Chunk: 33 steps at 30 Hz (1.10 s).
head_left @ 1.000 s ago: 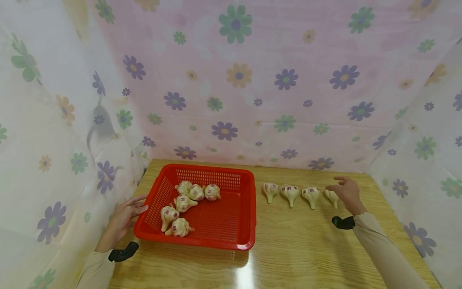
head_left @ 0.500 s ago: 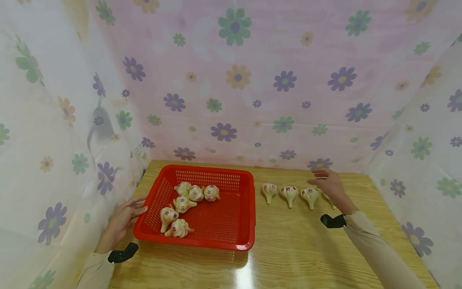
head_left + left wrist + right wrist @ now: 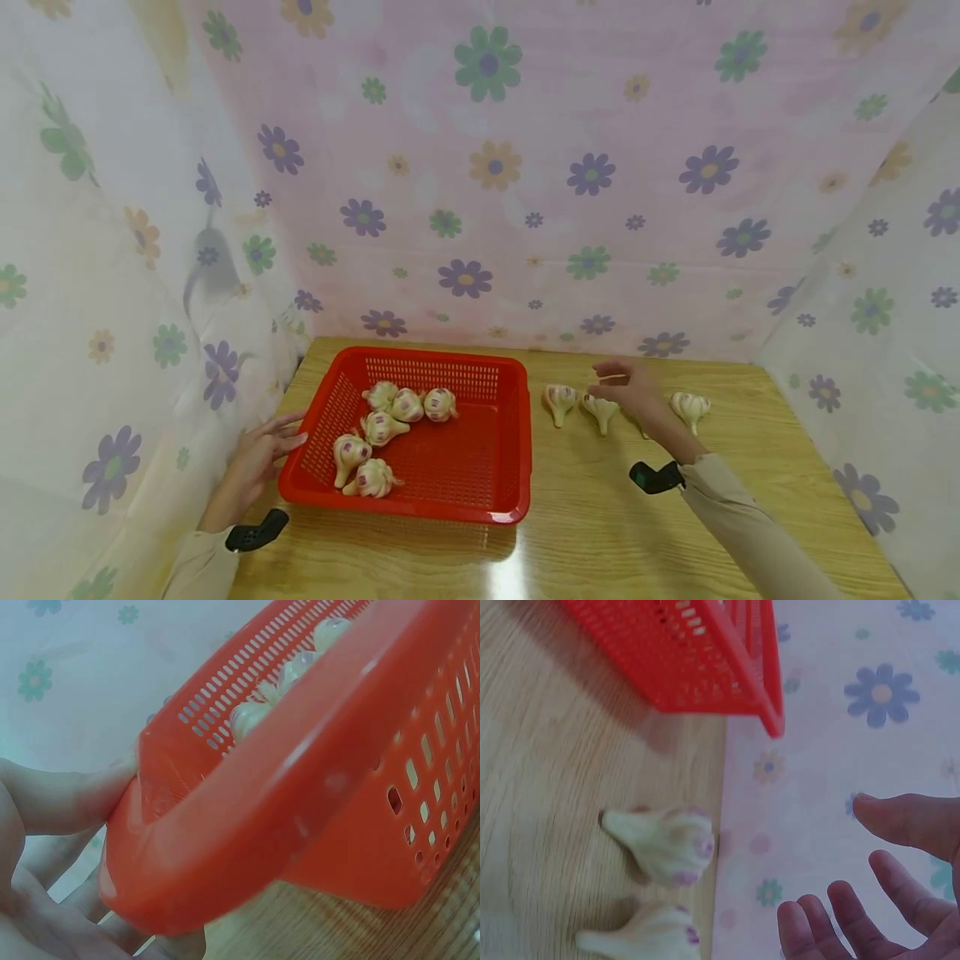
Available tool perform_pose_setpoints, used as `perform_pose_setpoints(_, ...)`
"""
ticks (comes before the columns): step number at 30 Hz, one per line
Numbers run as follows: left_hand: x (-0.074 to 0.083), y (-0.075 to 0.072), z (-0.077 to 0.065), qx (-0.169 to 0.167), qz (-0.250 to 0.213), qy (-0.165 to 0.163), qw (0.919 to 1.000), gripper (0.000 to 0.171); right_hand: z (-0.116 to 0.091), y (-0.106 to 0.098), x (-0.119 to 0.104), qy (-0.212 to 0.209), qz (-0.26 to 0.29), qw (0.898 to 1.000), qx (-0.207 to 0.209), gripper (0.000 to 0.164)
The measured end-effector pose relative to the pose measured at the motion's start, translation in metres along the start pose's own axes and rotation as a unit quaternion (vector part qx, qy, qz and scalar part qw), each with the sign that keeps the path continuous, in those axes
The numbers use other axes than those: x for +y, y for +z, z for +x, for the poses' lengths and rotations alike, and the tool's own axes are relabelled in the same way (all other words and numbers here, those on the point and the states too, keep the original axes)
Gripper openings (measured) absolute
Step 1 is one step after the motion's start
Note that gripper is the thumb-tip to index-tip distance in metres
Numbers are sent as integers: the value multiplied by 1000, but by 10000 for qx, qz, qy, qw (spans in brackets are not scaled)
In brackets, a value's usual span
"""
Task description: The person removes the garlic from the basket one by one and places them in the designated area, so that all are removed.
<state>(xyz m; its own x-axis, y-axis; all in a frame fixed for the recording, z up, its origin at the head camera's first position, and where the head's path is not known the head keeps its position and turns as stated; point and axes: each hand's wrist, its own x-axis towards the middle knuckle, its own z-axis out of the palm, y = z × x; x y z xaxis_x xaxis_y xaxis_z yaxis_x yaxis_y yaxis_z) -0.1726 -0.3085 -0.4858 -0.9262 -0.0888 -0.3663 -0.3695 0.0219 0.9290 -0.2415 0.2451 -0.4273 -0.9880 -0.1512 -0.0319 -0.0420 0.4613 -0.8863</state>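
- Up close, the red basket (image 3: 420,507) sits on the tabletop (image 3: 600,533), long axis running left to right.
- Just inside it, the nearest garlic bulb (image 3: 375,478) lies crosswise, stem to the left.
- And the left hand (image 3: 258,458) has the basket's left rim between thumb and fingers!
- Next bulb in (image 3: 352,450) aims its stem back at the person; behind it, another (image 3: 382,427) points right.
- Three more (image 3: 407,404) huddle at the back, stems hard to read.
- Over to the right: four loose bulbs in a row, first (image 3: 559,400), second (image 3: 600,410) and fourth (image 3: 690,407) with stems nearward, long axes near to far.
- Above them hovers the right hand (image 3: 637,396), loosely spread, thumb apart, holding nothing, hiding most of the third.
- Farthest out, a flowered cloth (image 3: 487,225).
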Motion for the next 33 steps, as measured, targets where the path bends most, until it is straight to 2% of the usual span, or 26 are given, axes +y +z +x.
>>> perform_pose_setpoints(5, -1, -2, 0, 33, 13, -42, 10000, 61, 1, 20, -14, 20, 143, 9997, -205, 49)
perform_pose_setpoints(12, -5, -3, 0, 98, 53, -97, 9999, 60, 3, 46, -27, -294, 214, 9973, -639, 41)
perform_pose_setpoints(23, -5, 0, -3, -8, -187, 121, 9998, 59, 3, 86, -46, -460, 469, 9893, -1301, 38)
perform_pose_setpoints(33, -3, 3, 1, 123, -89, -17, 9999, 58, 12, 122, -60, -577, 545, 9816, -1735, 38)
